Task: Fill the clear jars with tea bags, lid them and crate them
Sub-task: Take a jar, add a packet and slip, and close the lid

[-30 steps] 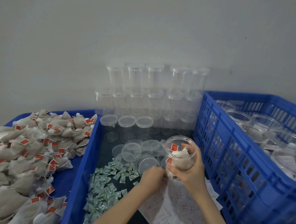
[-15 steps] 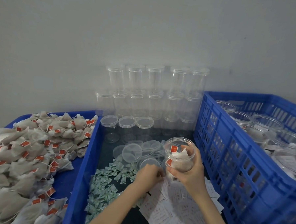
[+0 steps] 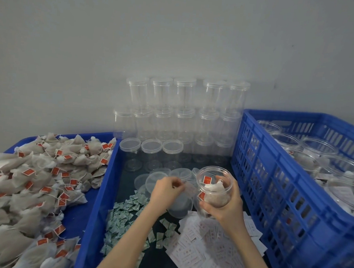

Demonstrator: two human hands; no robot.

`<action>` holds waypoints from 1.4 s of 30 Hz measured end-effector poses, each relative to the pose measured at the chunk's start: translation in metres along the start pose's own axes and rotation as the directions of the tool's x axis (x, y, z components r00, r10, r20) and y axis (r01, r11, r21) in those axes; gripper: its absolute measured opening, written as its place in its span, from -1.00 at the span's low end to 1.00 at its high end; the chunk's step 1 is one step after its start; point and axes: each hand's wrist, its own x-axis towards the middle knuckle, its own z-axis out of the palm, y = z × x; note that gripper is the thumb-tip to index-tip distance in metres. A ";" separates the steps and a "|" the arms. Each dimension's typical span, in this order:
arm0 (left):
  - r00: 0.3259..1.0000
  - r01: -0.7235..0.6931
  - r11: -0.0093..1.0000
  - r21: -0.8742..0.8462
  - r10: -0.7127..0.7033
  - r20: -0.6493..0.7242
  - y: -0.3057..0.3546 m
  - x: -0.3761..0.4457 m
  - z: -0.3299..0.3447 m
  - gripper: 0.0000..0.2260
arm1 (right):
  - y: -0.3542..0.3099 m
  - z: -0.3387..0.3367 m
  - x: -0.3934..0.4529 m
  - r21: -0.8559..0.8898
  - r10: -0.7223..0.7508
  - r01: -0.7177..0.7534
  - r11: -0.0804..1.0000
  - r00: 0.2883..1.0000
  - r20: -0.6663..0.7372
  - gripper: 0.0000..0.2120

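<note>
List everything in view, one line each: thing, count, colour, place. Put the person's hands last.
tea bags: a large heap, beige with red tags, on the blue tray at left
middle bin: one, blue, centre
empty jars: many, clear, stacked against the wall at the back of the bin
loose lids: several, clear, on the bin floor
green sachets: a scatter, green and white, front of the bin
paper slips: a pile, white, front right of the bin
crate: one, blue, right
filled jars: several, clear, inside the crate
held jar: one, clear, open, tea bags inside
left hand: pinches a small pale piece beside the jar
right hand: grips the held jar
</note>
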 end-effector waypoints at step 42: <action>0.936 -0.288 0.826 0.485 0.349 -0.039 0.111 -0.028 -0.060 -0.85 | -0.015 0.013 0.004 0.057 -0.026 0.024 0.998 0.999 0.023 -0.16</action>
